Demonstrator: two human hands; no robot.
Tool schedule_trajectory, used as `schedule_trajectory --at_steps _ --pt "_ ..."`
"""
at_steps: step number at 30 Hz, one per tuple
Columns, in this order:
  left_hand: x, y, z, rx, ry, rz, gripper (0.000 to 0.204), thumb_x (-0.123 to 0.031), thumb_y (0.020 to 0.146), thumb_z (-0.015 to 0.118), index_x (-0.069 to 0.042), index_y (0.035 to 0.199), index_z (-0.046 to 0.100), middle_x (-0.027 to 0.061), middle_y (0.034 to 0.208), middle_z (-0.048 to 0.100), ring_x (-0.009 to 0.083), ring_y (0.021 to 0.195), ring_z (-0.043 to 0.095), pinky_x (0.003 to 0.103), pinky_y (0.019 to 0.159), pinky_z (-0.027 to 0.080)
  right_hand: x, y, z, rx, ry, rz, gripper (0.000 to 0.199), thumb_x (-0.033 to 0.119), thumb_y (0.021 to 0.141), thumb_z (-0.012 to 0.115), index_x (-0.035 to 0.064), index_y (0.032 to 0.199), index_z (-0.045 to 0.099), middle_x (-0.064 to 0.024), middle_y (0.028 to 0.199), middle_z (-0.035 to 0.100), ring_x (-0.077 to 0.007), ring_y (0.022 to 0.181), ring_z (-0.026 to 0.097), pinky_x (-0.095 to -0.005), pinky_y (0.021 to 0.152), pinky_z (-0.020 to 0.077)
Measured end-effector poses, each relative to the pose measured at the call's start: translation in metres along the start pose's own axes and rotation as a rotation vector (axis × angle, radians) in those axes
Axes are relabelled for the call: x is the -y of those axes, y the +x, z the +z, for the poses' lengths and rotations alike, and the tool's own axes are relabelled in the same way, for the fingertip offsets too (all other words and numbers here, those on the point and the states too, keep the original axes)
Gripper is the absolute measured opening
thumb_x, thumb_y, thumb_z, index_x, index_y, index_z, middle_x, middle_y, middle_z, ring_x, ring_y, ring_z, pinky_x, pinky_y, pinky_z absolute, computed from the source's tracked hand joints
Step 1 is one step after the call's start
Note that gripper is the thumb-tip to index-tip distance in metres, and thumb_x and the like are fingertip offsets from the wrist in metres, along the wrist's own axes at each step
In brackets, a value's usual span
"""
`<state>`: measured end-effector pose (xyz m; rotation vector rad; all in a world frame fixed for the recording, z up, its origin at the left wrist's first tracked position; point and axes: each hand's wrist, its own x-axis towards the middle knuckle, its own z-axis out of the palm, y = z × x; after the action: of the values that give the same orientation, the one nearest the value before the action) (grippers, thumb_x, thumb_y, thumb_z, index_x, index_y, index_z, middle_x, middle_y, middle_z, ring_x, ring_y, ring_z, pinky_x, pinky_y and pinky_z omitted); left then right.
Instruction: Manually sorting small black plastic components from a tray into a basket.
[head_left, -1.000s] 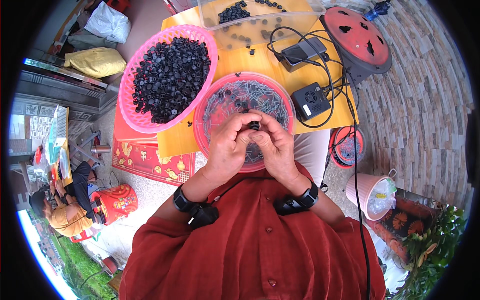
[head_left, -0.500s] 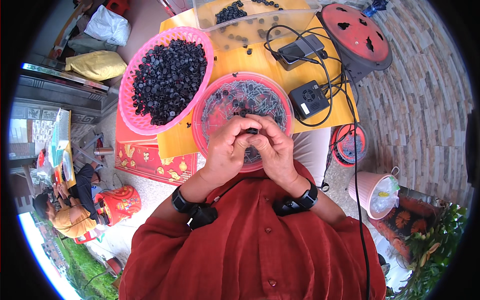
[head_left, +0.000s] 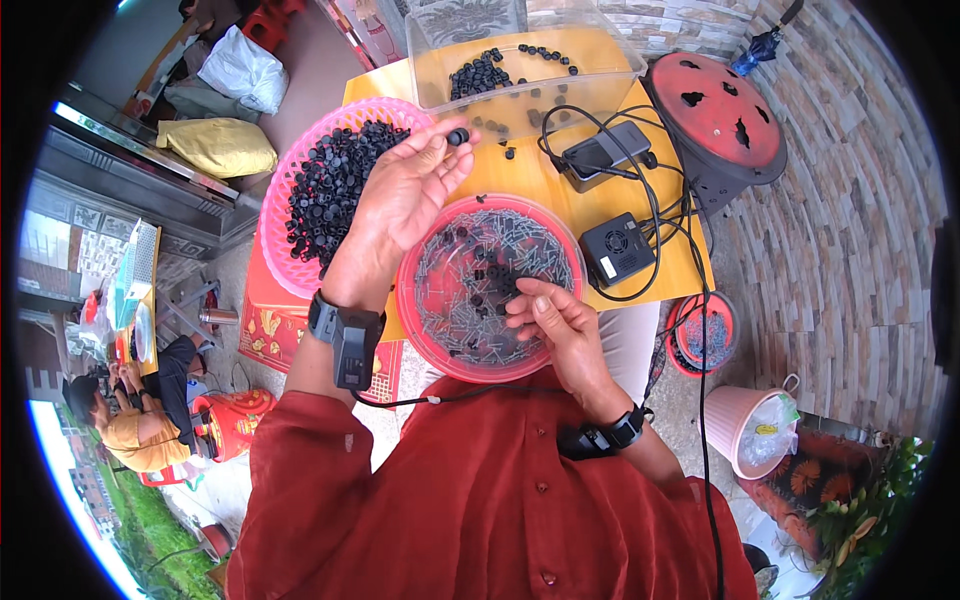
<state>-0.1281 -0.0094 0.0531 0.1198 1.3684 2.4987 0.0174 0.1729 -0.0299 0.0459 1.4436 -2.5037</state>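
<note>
Your left grip (head_left: 405, 195) is closed at the fingertips on one black piece (head_left: 457, 136), which sits raised in front of your palm, between the pink basket (head_left: 274, 250) and the clear bin (head_left: 605, 50). Your right grip (head_left: 565, 335) is half curled over the right side of the red bowl (head_left: 450, 363), among screws (head_left: 455, 310) and more black pieces; you cannot tell from here whether it pinches anything. The step in hand looks like carrying the held piece away from the bowl with the left while the right works over the screws. The next move seems to call for a light, steady left hold until the piece is released, and for the right fingertips to pick one part out of the tangle. As for room, your left forearm crosses the basket's near right side, so its rim is the edge to watch. A bare strip of tabletop (head_left: 545, 180) lies between bowl and bin, with just a loose piece (head_left: 510, 153) near the bin. To the right, two black boxes (head_left: 618, 250) and their cables (head_left: 703, 420) narrow the way, the nearer box close beside the bowl.
</note>
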Motion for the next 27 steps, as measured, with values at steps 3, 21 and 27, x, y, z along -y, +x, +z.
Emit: schedule_trajectory --at_steps 3,21,27 --pt "-0.018 0.036 0.004 -0.005 0.040 0.079 0.035 -0.004 0.091 0.044 0.010 0.122 0.038 0.0235 0.118 0.048 0.0242 0.105 0.053 0.032 0.093 0.046 0.001 0.003 -0.005 0.001 -0.021 0.017 0.031 0.018 0.093 0.046 -0.0018 0.116 0.052 -0.0097 0.094 0.062 -0.0153 0.081 0.060 -0.0256 0.070 0.0471" --pt "0.017 -0.102 -0.023 0.118 1.007 -0.346 0.017 -0.011 0.082 0.061 0.000 0.095 0.059 0.0044 0.079 0.062 0.0092 0.070 0.058 0.023 0.057 0.044 0.005 0.003 -0.001 0.089 -1.151 -0.383 0.032 0.009 0.063 0.072 0.0014 0.092 0.060 -0.0141 0.081 0.054 -0.0307 0.073 0.056 -0.0379 0.062 0.0473" --pt "0.068 -0.120 -0.033 0.040 1.524 0.013 0.030 -0.009 0.071 0.066 -0.002 0.099 0.054 0.0170 0.101 0.054 0.0352 0.089 0.056 0.042 0.074 0.045 -0.012 0.007 -0.001 0.124 -1.448 -0.438 0.019 0.012 0.068 0.069 0.0066 0.085 0.060 -0.0088 0.079 0.054 -0.0285 0.071 0.058 -0.0386 0.059 0.0466"
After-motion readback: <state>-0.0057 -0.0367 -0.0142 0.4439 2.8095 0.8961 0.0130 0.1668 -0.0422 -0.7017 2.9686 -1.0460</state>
